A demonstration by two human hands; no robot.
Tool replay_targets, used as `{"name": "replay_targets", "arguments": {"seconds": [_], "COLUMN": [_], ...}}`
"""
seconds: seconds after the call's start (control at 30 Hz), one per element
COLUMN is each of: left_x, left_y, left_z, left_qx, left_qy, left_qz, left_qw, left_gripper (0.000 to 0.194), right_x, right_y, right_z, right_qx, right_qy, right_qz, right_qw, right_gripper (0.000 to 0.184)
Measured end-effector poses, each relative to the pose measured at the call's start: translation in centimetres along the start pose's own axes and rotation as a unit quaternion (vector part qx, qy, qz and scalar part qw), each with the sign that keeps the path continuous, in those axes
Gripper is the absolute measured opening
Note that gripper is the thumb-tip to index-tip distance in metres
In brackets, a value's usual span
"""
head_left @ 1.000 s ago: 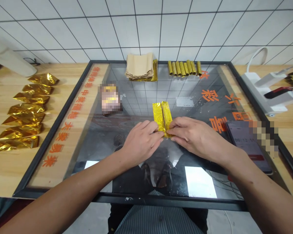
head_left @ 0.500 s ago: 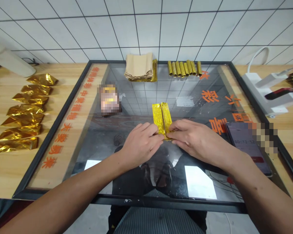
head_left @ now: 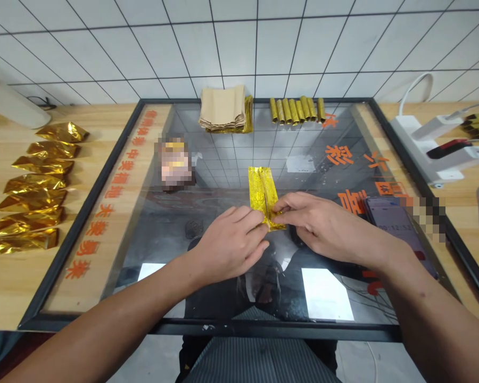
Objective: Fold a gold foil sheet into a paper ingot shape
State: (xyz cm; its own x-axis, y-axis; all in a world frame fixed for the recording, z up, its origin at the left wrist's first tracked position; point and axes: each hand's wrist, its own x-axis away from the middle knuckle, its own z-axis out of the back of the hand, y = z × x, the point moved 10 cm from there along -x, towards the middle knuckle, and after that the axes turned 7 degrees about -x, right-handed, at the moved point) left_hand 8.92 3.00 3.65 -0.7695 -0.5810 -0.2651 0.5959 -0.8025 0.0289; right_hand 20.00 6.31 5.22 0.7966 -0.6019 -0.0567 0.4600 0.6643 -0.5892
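A sheet of gold foil paper (head_left: 262, 186) lies on the glass tabletop in front of me, its two long sides folded in so they meet along a middle seam. At its lower left edge my left hand (head_left: 237, 239) is closed, with curled fingers pressed on the paper. My right hand (head_left: 315, 221) pinches at the lower right part, thumb and fingertips close together on the foil. Fingers hide part of the near end. Behind it sit a stack of brown-backed paper sheets (head_left: 222, 106) and a row of rolled gold paper tubes (head_left: 297, 110).
Several folded gold foil pieces (head_left: 34, 183) line the wood at left. A blurred box (head_left: 175, 165) stands left on the glass. To the right are a phone (head_left: 395, 229) and a white power strip (head_left: 417, 151) with cables. A black frame (head_left: 283, 330) edges the glass.
The folded sides of the gold foil paper now lie flatter and closer together at the seam. Both hands stay at its near end, the left fingers slightly shifted. The whole view has moved a little.
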Motion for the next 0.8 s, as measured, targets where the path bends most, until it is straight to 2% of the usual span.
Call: {"name": "replay_targets", "arguments": {"seconds": [0.4,0.63,0.8], "left_x": [0.2,0.1,0.1], "left_y": [2.1,2.2,2.3], "left_z": [0.5,0.3,-0.1], "left_qx": [-0.076,-0.083,-0.082], "left_qy": [0.004,-0.004,-0.018], "left_qz": [-0.032,-0.023,-0.014], "left_qw": [0.997,0.996,0.996], "left_gripper": [0.032,0.035,0.035], "right_x": [-0.2,-0.1,-0.5], "right_y": [-0.7,-0.5,-0.1], "right_z": [0.2,0.1,-0.2], "right_qx": [0.030,0.034,0.074], "right_qy": [-0.008,-0.002,0.020], "right_qz": [-0.012,-0.003,0.008], "right_qw": [0.999,0.999,0.997], "right_gripper": [0.049,0.049,0.048]}}
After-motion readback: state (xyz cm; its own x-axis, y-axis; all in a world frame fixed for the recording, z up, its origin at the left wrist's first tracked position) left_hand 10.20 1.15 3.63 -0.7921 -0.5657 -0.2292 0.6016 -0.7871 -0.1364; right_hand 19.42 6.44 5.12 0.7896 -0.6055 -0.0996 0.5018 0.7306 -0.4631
